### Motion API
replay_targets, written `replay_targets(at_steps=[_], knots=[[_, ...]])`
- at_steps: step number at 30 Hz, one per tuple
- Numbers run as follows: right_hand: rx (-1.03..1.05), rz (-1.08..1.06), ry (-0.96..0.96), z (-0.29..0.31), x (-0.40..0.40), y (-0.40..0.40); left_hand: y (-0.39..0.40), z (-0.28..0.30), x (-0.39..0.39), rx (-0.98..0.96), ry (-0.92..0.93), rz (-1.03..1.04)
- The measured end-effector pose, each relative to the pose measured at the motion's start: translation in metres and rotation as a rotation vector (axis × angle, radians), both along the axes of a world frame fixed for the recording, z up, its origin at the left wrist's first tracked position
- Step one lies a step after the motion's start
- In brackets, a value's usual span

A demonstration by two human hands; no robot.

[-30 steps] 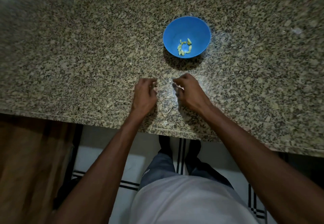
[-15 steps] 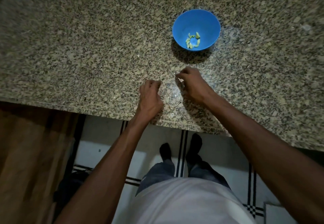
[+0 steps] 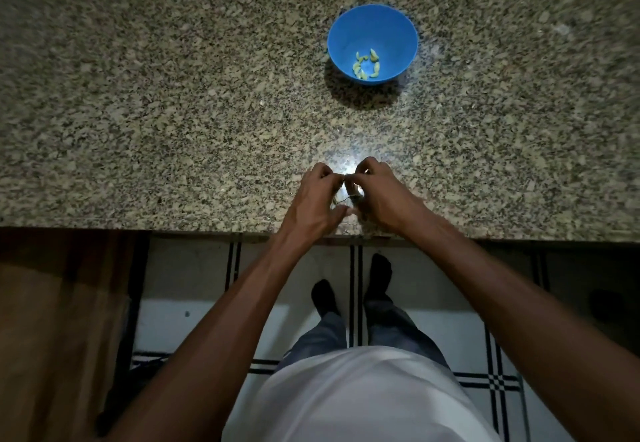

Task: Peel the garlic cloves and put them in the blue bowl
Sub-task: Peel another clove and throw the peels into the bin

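The blue bowl (image 3: 372, 43) stands upright on the far part of the speckled granite counter (image 3: 156, 95), round, plastic-looking and open at the top. Several peeled garlic cloves (image 3: 366, 66), pale yellow-green, lie loosely ringed in its bottom. Well apart from it, near the counter's front edge, a small whitish garlic piece (image 3: 348, 185) with thin papery skin sits between the fingertips of both hands; its detail is too small to make out.
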State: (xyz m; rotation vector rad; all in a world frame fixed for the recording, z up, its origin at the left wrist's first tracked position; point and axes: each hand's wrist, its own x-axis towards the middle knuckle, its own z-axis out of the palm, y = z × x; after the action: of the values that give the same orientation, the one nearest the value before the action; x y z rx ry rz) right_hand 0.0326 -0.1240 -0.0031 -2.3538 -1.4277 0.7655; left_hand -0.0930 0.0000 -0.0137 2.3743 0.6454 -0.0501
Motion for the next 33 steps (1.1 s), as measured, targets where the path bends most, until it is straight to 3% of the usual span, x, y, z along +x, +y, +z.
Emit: replay_targets(at_steps=[5,10,14,20,28,33], knots=[[0.045,-0.144,0.047,-0.009,-0.019,0.004,-0.001,-0.004,0.0,0.042,-0.012,0.034],[0.079,-0.191,-0.059,-0.009,-0.033,0.005,-0.007,-0.005,0.0,0.038,-0.043,0.142],[0.138,-0.191,-0.096,-0.008,-0.038,0.005,-0.005,-0.005,-0.004,-0.088,-0.151,0.267],[0.218,-0.3,0.01,-0.004,-0.027,0.008,0.002,-0.001,-0.003,-0.248,-0.123,0.299],[0.247,-0.56,0.34,0.008,-0.011,0.005,0.012,0.002,-0.001,-0.364,-0.142,0.427],[0.387,-0.906,0.967,0.016,-0.011,0.011,0.009,0.012,0.004,-0.44,-0.201,0.489]])
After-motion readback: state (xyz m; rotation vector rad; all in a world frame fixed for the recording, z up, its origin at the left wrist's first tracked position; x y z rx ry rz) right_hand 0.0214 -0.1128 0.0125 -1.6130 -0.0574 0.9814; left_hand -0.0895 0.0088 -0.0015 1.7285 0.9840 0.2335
